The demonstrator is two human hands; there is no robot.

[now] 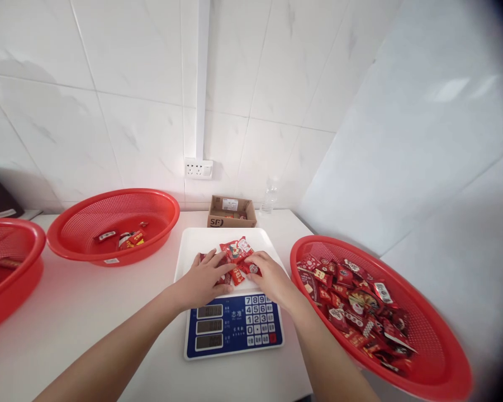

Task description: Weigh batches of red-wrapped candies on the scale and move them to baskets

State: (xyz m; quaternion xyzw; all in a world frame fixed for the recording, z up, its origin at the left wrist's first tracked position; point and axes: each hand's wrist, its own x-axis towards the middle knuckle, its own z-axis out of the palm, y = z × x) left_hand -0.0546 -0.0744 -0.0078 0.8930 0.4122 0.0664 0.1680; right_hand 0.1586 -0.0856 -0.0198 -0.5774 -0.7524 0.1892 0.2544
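Several small red snack packets (237, 249) lie in a heap on the white pan of a digital weighing scale (272, 245). My left hand (205, 277) rests over the left side of the heap, its fingers spread across a dark red packet. From the right, my right hand (271, 277) curls its fingers and thumb about a red packet (254, 268) at the edge of the heap. Palms and fingers partly hide the packets. The blue keypad panel (237, 324) faces me below the hands; its display digits are too faint to read surely.
On the right stands a red basket (444, 346) full of mixed packets. A second red basket (109, 201) at the back left holds a few, and another basket (25, 290) is cut off at left. Behind the scale are a cardboard box (238, 222) and a clear bottle (269, 200).
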